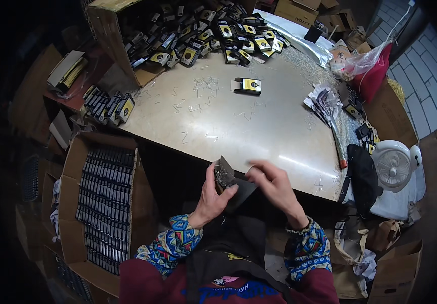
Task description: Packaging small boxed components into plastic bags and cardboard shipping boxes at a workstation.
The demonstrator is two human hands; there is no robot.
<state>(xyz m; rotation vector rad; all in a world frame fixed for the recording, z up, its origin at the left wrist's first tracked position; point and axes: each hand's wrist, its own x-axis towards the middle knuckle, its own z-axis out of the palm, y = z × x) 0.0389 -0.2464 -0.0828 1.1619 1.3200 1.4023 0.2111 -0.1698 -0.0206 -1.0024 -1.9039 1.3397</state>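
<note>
My left hand (212, 193) grips a small dark box (227, 180) with its flap open, held just below the near edge of the table (259, 131). My right hand (273, 186) is at the box's right side, fingers blurred and touching its dark flap. One finished black box with a yellow mark (247, 85) lies alone on the table further back. A heap of similar black-and-yellow boxes (208, 35) covers the table's far side.
A cardboard carton (102, 202) packed with rows of dark boxes stands at my left. More boxes (108, 105) sit on the table's left corner. A white fan (394, 167), a black bag (363, 175) and a red plastic bag (373, 71) are at the right. Staples litter the tabletop.
</note>
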